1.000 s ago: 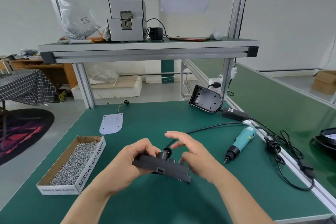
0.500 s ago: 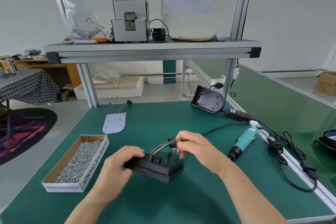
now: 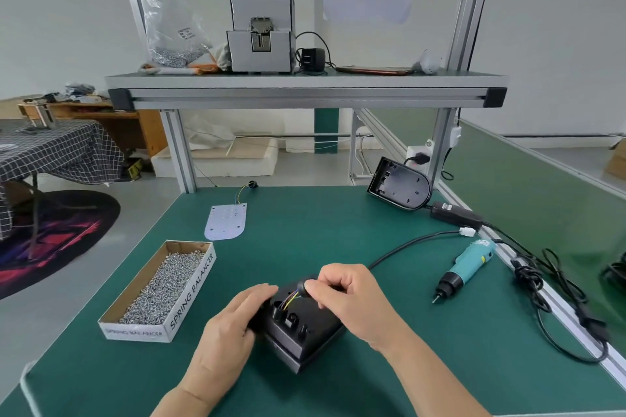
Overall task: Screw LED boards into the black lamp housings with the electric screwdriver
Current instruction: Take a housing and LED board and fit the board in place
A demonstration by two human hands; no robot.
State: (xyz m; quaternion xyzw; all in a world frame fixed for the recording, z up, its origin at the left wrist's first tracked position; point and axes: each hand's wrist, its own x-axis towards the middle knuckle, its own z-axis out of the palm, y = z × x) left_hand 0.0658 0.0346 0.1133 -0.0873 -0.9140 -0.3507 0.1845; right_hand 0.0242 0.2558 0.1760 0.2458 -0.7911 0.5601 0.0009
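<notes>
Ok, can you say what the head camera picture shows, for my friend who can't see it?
Two hands work on a black lamp housing on a green table: the left hand steadies it while the right hand pinches a black grommet on its coloured wires. A box of screws lies left, an electric screwdriver right.

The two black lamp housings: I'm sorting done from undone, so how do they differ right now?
The near black plastic lamp housing is gripped by the left hand while the right hand handles its wire grommet; the far black plastic lamp housing leans untouched at the bench's back edge. Coloured wires show only in the near one. Both lack visible LED boards.
</notes>
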